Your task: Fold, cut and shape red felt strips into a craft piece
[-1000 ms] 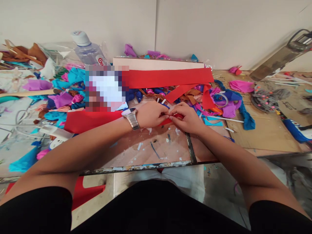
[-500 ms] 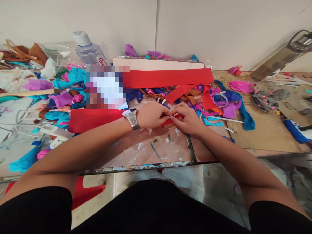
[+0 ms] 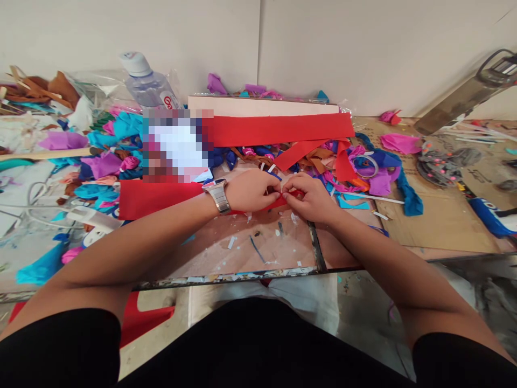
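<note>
My left hand (image 3: 252, 191), with a metal watch (image 3: 220, 196) on its wrist, is closed in a pinch on a red fabric strip (image 3: 161, 199). The strip runs from the left, beneath my wrist, to my fingertips. My right hand (image 3: 310, 198) meets it there, thumb and fingers pinching the gathered end of the same strip. Its folds are mostly hidden by my fingers. Behind my hands lie a long flat red strip (image 3: 278, 129) and a narrower red piece (image 3: 299, 153) over scattered scraps.
A water bottle (image 3: 147, 81) stands at the back left beside a blurred patch. Colourful fabric scraps (image 3: 103, 164) and a white cable (image 3: 30, 207) spread on the left. On the right are a tape roll (image 3: 365, 166), cardboard (image 3: 436, 221), a blue packet (image 3: 490, 215) and a tilted dark bottle (image 3: 464, 94).
The left end of the red strip has slid slightly to the right, towards my hands. Both hands have kept their pinch and barely moved.
</note>
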Tool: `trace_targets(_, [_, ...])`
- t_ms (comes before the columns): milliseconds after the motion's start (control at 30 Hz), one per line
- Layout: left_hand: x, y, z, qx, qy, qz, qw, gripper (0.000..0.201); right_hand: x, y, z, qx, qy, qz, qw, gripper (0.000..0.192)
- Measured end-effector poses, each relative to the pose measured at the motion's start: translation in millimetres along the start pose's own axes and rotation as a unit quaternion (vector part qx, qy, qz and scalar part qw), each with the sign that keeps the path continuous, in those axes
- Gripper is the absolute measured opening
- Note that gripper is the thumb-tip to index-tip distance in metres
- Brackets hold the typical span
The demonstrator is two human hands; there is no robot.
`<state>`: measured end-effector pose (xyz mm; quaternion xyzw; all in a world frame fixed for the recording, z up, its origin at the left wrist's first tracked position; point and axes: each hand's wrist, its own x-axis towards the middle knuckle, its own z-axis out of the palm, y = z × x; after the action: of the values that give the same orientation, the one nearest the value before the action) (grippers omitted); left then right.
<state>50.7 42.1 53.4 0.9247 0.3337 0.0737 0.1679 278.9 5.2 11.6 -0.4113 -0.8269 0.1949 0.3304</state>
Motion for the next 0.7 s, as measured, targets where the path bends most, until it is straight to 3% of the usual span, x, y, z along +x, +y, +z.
trace_targets(367, [5.2, -14.3, -0.5, -0.035, -0.017, -0.009, 0.999, 0.027, -0.5, -0.7, -0.5, -0.029, 0.003, -0.005, 1.000, 0.007])
trace_targets(700, [6.8, -21.2, 2.6, 0.032, -0.029, -0.045, 0.998, 0.029, 0.4, -1.4, -1.6, -0.040, 0.013, 0.004, 0.999, 0.008])
